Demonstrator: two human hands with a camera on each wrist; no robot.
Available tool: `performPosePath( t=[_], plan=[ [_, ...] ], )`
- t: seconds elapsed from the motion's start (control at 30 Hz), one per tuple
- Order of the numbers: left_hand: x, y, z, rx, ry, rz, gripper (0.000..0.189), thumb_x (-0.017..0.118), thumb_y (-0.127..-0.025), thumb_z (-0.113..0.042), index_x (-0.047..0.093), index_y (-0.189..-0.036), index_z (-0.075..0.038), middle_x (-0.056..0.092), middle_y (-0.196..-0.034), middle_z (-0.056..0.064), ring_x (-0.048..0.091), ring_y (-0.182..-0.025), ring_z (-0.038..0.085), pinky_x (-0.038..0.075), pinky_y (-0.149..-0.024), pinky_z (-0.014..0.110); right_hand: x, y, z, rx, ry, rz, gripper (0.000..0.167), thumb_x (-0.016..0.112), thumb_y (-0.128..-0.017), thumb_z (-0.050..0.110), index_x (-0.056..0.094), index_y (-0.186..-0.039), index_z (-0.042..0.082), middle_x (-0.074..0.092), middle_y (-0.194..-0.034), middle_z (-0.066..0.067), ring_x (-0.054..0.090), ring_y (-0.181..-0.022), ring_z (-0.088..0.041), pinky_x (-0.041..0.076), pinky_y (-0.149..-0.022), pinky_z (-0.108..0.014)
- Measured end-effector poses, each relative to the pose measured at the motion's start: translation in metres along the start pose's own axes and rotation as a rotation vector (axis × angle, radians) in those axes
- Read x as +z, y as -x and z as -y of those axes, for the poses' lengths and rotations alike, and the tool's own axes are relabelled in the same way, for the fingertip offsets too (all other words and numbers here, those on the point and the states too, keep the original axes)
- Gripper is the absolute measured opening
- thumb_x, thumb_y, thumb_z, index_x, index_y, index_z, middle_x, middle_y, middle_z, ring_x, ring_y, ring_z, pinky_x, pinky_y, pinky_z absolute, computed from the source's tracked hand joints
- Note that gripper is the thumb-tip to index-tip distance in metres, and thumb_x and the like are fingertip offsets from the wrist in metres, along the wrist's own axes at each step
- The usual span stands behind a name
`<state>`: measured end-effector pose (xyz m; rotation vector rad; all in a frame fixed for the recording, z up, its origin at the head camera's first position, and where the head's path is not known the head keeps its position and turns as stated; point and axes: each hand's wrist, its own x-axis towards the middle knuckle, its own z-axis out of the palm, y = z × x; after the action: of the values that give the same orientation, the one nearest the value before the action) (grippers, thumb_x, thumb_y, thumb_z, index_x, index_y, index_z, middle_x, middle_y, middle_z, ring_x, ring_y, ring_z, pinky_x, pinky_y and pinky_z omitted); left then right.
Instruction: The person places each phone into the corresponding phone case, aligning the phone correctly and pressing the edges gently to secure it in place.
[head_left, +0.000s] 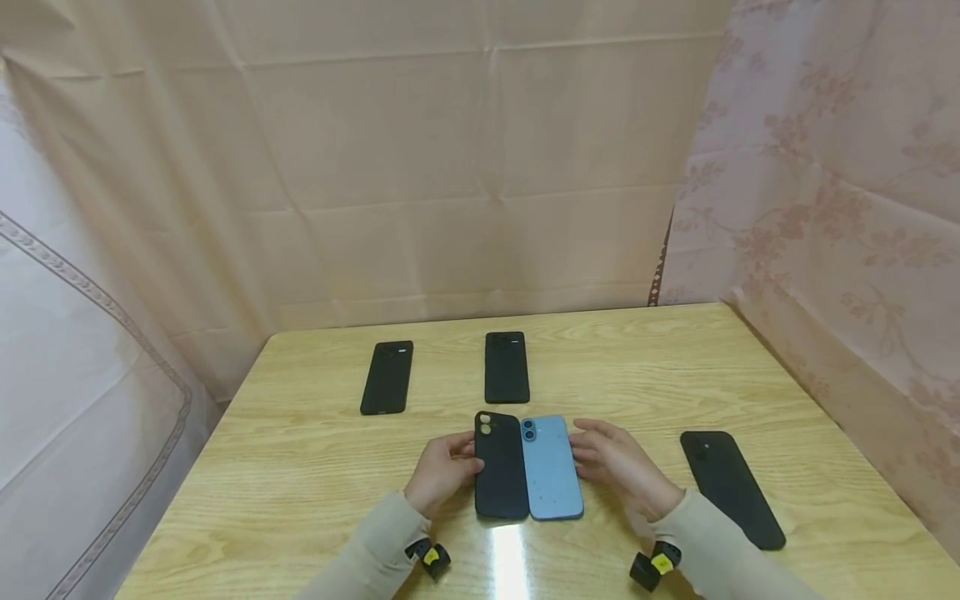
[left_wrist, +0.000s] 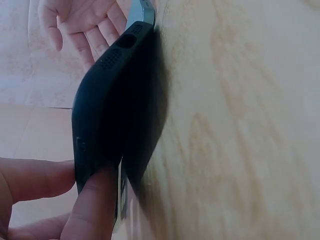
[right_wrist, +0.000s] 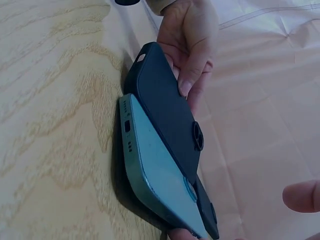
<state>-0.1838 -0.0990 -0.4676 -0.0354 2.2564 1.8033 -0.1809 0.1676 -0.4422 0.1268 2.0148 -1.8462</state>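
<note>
My left hand pinches the left edge of a black phone case, thumb on its back and fingers beneath. The case has a camera cutout at its top left, and its hollow inner side faces the table in the left wrist view. Right beside it, a light blue phone lies back up, dual camera at the upper left. My right hand is at the phone's right edge, fingers loosely extended. In the right wrist view a fingertip meets the phone's edge, while the thumb stays off it.
On the wood-grain table, a black phone lies at the back left and another black phone at the back middle. A third black phone lies by the right forearm. Curtains hang behind and at the sides.
</note>
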Motion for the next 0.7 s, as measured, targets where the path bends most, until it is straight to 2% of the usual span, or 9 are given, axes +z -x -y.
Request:
performPosePath(
  t=[0.37, 0.6, 0.7],
  plan=[
    [-0.001, 0.002, 0.0, -0.007, -0.014, -0.007, 0.05, 0.063, -0.086, 0.007, 0.051, -0.135, 0.01, 0.066, -0.116, 0.021, 0.068, -0.1, 0.021, 0.06, -0.083, 0.033, -0.004, -0.006, -0.001, 0.019, -0.034, 0.006, 0.054, 0.043, -0.102, 0.016, 0.027, -0.148, -0.008, 0.044, -0.143, -0.033, 0.054, -0.127, -0.039, 0.054, -0.098, -0.043],
    [-0.001, 0.002, 0.002, 0.009, 0.005, -0.005, 0.049, 0.063, -0.086, 0.008, 0.051, -0.134, 0.012, 0.066, -0.116, 0.023, 0.069, -0.1, 0.023, 0.06, -0.082, 0.033, -0.004, -0.013, -0.004, 0.045, -0.007, -0.012, 0.054, 0.045, -0.103, 0.015, 0.027, -0.147, -0.01, 0.047, -0.141, -0.031, 0.058, -0.122, -0.033, 0.054, -0.097, -0.04],
    [-0.001, 0.002, 0.002, 0.016, 0.01, -0.005, 0.049, 0.063, -0.085, 0.009, 0.052, -0.133, 0.013, 0.066, -0.115, 0.024, 0.069, -0.099, 0.023, 0.06, -0.082, 0.033, -0.002, -0.017, -0.006, 0.038, 0.015, -0.003, 0.054, 0.046, -0.102, 0.013, 0.028, -0.145, -0.015, 0.045, -0.142, -0.033, 0.057, -0.123, -0.033, 0.054, -0.097, -0.039]
  ],
)
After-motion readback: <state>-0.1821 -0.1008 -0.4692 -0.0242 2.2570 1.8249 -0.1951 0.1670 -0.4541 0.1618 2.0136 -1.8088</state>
